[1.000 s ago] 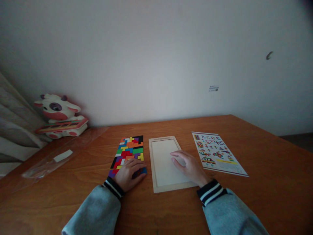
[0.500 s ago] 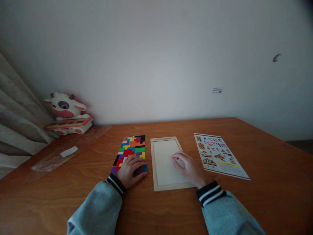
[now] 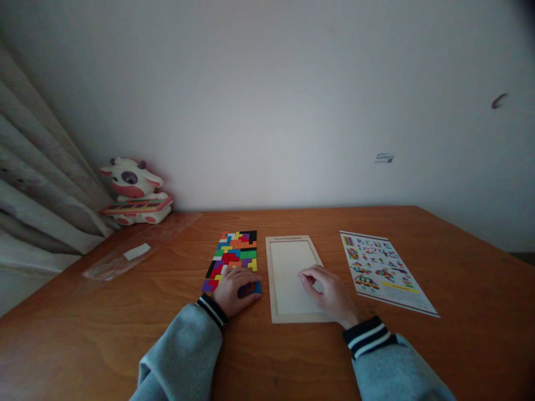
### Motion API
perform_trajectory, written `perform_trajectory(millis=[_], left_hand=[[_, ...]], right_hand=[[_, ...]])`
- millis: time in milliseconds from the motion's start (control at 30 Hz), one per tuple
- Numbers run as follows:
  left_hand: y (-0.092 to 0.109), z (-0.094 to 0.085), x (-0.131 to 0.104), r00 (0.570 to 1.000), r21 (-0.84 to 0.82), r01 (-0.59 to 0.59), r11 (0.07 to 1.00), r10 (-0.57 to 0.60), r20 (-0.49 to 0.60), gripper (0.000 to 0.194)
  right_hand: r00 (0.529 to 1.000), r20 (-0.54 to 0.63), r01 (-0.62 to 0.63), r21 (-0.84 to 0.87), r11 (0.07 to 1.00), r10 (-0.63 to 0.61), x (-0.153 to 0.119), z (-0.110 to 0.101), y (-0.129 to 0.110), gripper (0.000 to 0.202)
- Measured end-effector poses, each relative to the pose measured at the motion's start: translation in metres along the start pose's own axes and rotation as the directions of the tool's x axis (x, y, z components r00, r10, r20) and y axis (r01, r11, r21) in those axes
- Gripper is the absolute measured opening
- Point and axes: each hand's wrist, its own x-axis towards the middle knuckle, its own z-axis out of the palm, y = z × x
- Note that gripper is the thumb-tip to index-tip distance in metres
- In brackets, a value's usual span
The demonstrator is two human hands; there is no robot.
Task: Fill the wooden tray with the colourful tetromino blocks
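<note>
A block of colourful Tetris-style puzzle pieces [image 3: 236, 253] lies flat on the table, packed together in a rectangle. My left hand [image 3: 236, 291] rests on its near end, fingers spread over the pieces and thumb apart, by a blue piece [image 3: 258, 288] at the corner. The hand covers part of the near rows. To the right lies a shallow wooden tray [image 3: 270, 278] with a pale, bare inside. Above the tray's right side is my right hand [image 3: 330, 292], thumb and index fingertips pressed together, with nothing visible between them.
A printed pattern sheet [image 3: 387, 270] lies right of the tray. At the left are a clear plastic bag [image 3: 111, 267] with a white label [image 3: 137, 252] and a toy cow keyboard [image 3: 137, 192] against the wall. A curtain [image 3: 45, 167] hangs beyond the table's left edge.
The whole view has shifted slightly, so the table items appear farther right. Both hands keep nearly the same pose and place; the fingertips of my right hand remain together.
</note>
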Motion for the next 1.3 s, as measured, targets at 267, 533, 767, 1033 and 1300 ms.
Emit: perform_trajectory(millis=[267, 533, 767, 1033, 1300], left_hand=[[0.000, 0.002, -0.001, 0.999, -0.222, -0.020, 0.975, 0.010, -0.046, 0.041], [0.012, 0.006, 0.006, 0.993, -0.359, -0.050, 0.932, 0.008, -0.118, 0.024], [0.043, 0.024, 0.017, 0.913, -0.637, 0.085, 0.766, -0.316, -0.259, 0.049], [0.067, 0.035, 0.018, 0.950, -0.610, -0.012, 0.792, -0.182, -0.254, 0.058], [0.009, 0.014, 0.018, 0.937, 0.028, 0.251, 0.968, -0.235, -0.259, 0.037]], right_hand=[[0.997, -0.067, -0.048, -0.008, 0.999, 0.048, -0.002, 0.003, 0.009, 0.017], [0.996, -0.049, 0.063, -0.084, 0.994, -0.068, -0.003, 0.003, 0.000, 0.019], [0.992, 0.029, 0.120, -0.033, 0.992, -0.119, -0.003, 0.009, -0.020, 0.018], [0.988, 0.131, 0.049, 0.244, 0.969, -0.083, -0.008, 0.018, -0.040, 0.017], [0.998, -0.015, -0.053, 0.154, 0.987, 0.056, -0.006, 0.021, -0.022, 0.020]])
